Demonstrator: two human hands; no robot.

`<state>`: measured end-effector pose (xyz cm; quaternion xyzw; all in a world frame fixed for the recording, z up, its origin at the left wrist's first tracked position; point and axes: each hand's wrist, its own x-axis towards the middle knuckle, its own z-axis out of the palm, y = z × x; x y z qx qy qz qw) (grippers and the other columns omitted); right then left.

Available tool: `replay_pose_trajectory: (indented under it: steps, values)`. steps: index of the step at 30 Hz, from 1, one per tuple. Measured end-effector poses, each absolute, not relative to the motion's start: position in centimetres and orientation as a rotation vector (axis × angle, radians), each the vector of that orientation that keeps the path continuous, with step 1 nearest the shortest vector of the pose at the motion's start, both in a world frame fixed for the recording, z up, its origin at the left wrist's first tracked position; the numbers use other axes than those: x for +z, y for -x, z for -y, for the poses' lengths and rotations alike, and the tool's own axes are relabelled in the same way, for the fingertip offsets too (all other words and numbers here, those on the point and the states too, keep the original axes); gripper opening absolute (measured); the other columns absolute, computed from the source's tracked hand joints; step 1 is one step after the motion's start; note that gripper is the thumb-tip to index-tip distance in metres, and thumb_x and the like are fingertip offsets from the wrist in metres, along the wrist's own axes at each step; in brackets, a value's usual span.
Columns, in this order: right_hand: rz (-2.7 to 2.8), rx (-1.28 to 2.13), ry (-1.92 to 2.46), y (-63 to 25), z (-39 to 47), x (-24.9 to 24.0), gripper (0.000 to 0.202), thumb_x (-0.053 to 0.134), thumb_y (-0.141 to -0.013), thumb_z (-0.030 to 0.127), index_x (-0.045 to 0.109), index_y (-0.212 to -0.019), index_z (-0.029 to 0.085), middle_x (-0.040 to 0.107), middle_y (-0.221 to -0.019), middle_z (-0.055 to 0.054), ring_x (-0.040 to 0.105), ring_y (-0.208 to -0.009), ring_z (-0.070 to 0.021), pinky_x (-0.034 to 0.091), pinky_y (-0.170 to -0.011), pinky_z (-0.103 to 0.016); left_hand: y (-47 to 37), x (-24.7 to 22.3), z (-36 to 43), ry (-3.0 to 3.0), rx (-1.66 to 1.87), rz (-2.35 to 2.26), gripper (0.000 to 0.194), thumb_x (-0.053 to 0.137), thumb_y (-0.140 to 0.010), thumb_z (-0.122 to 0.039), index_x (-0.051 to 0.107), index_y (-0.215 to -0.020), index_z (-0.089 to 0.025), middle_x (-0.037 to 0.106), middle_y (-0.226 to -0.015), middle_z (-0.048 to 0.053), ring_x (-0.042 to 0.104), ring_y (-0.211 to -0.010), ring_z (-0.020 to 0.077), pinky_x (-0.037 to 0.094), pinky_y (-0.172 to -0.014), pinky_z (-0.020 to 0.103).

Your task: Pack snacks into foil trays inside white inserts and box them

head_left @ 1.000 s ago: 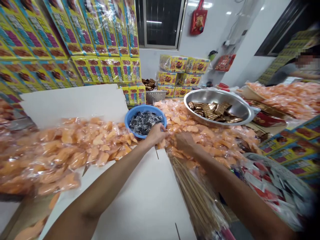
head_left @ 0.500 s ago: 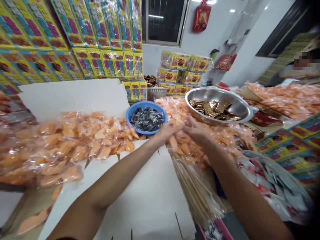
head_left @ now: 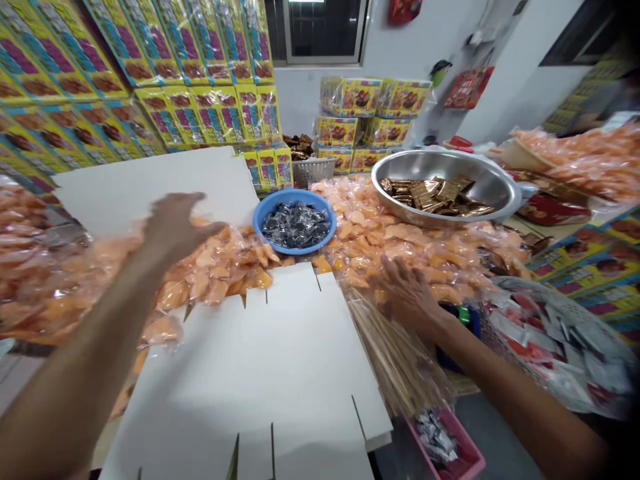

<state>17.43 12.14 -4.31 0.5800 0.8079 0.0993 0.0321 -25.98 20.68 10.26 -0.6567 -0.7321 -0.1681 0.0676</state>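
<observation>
My left hand (head_left: 175, 223), a little blurred, hovers with thumb and fingers apart over a heap of orange pieces in clear wrappers (head_left: 215, 267), in front of an upright white cardboard sheet (head_left: 160, 180). Nothing shows in its grasp. To the right, my right hand (head_left: 405, 293) lies with fingers spread at the edge of more wrapped orange pieces (head_left: 400, 240), by the top of a clear bag of thin wooden sticks (head_left: 390, 353). Between the hands stands a blue bowl (head_left: 257, 223) of dark wrapped pieces (head_left: 297, 225). Flat white cardboard (head_left: 260, 360) lies nearest me.
A steel bowl (head_left: 507, 193) holds gold-brown packets at the back right. Right of my arm is a basket (head_left: 493, 333) of red and white sachets; below, a pink bin (head_left: 470, 460). Stacked yellow boxes (head_left: 200, 53) rise at the back left. A person (head_left: 605, 100) is at far right.
My hands were together over the orange pieces right of the blue bowl. The left has swung left to the other heap; the right has moved down and toward me, fingers spreading.
</observation>
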Motion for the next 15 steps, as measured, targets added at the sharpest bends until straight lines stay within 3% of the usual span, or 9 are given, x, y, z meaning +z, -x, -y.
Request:
replay_pose_trajectory:
  steps: [2,4,6,10,15]
  values:
    - [-2.450,0.458,-1.860,-17.7,-13.5,-3.9,0.036,0.054,-0.089,0.022,0.065,-0.124,0.020,0.039,-0.157,-0.021,0.042,-0.134,-0.0424,0.041,-0.097,-0.056,20.3,7.9,-20.3,2.377,-0.680,2.065,0.043,0.071,-0.086,-0.035,0.068,-0.127,-0.023,0.069,-0.134,0.005,0.063,-0.122,0.0253,0.045,-0.108,0.036]
    - [-2.417,0.571,-1.958,-18.5,-15.4,-2.8,0.031,0.045,-0.092,0.016,0.067,-0.114,0.017,0.049,-0.146,-0.022,0.049,-0.120,-0.0384,0.043,-0.089,-0.048,14.1,5.0,-20.2,2.827,-0.651,1.860,0.024,0.065,-0.088,-0.026,0.076,-0.108,-0.025,0.076,-0.114,0.002,0.069,-0.106,0.0218,0.050,-0.096,0.030]
    - [-2.409,0.638,-2.061,-19.7,-17.4,-1.6,0.035,0.040,-0.092,0.011,0.067,-0.114,0.015,0.055,-0.134,-0.021,0.050,-0.112,-0.0354,0.042,-0.086,-0.043,8.6,2.3,-20.2,3.053,-0.416,1.644,0.020,0.063,-0.087,-0.023,0.078,-0.100,-0.025,0.077,-0.109,0.005,0.069,-0.105,0.0239,0.050,-0.092,0.030]
    - [-2.420,0.660,-2.233,-22.5,-20.4,-0.8,0.043,0.045,-0.087,0.009,0.066,-0.125,0.012,0.056,-0.125,-0.020,0.049,-0.106,-0.0332,0.040,-0.090,-0.041,1.9,-1.2,-21.2,3.089,-0.253,1.553,0.030,0.069,-0.078,-0.016,0.076,-0.107,-0.020,0.073,-0.119,0.014,0.067,-0.109,0.0300,0.049,-0.091,0.036]
    - [-2.526,0.495,-2.188,-25.0,-21.6,-1.2,0.051,0.046,-0.084,0.009,0.063,-0.131,0.012,0.052,-0.135,-0.020,0.048,-0.119,-0.0349,0.040,-0.100,-0.044,0.5,-1.4,-24.2,3.098,-0.291,1.644,0.013,0.063,-0.079,-0.013,0.074,-0.086,-0.015,0.074,-0.087,0.011,0.068,-0.087,0.0247,0.048,-0.079,0.031]
